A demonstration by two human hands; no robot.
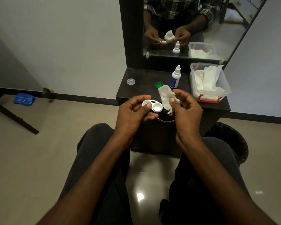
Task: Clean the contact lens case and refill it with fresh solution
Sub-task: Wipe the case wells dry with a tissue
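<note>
While your left hand (137,109) grips the case (152,107), your right (184,107) pinches tissue (166,96); wipe each well fully

The lens case (152,106) is white. The tissue (166,96) pinched in the right hand (186,106) is off-white. The worktop (146,77) is black, as is the mirror frame (131,33). The bottle (175,77) has a white body and cap with a dark blue label. One loose cap (159,85) is green; the other cap (131,81) is clear. The plastic box (226,88) is clear with a red latch (209,98) and contains white tissues (206,78). The wall (63,38) is pale grey with a black skirting strip (81,96). The floor (31,159) is beige. A bag (24,98) on the floor is blue. The trousers (97,153) are dark grey. The shirt (178,7) reflected in the mirror is plaid.
</note>
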